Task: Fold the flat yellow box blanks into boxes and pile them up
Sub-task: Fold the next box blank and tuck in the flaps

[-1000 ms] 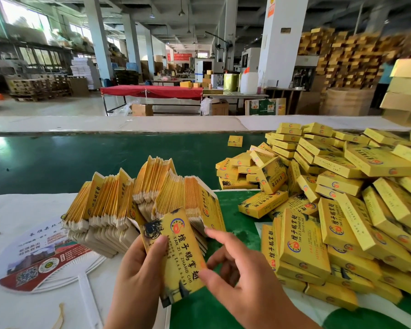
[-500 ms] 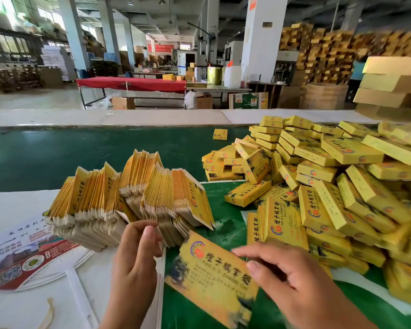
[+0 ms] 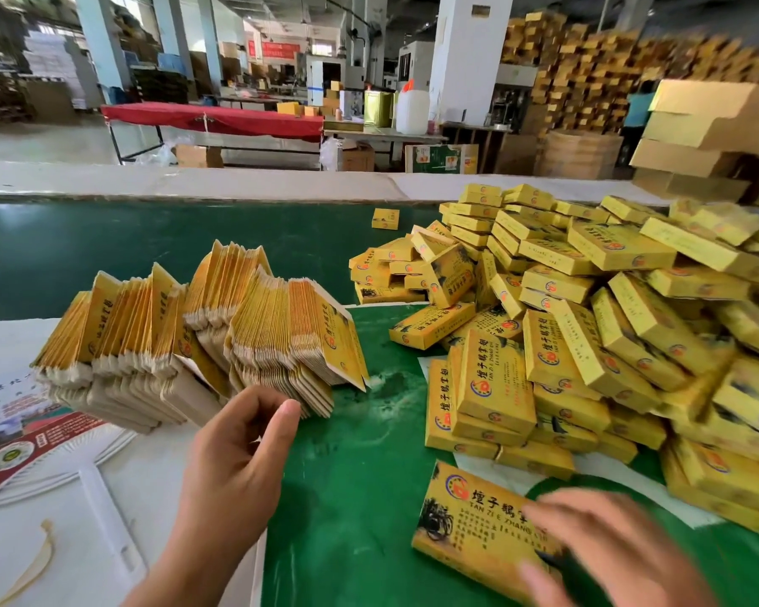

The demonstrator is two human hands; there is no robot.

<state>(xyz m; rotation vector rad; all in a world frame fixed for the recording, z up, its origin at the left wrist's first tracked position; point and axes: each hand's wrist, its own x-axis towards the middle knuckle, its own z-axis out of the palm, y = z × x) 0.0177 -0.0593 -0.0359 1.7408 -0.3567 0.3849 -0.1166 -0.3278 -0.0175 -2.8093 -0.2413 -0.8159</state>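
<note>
Large heap of folded yellow cardboard boxes [image 3: 588, 326] piled at right of frame. Thick fanned stack of flat yellow box blanks [image 3: 202, 339] left unfolded at centre left. Folded yellow box [image 3: 469, 519] held at lower right on green desk [image 3: 347, 497] by right hand [image 3: 610, 549], fingers curled round it. Left hand [image 3: 237, 457] empty, fingers loosely curled by blanks.

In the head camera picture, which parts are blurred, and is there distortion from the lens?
Head view: the right hand is smeared by motion, and the box under it is soft at its near end; the left hand and the blanks are sharp. The wide lens bends the pillars and stretches the pile toward the right edge.
</note>
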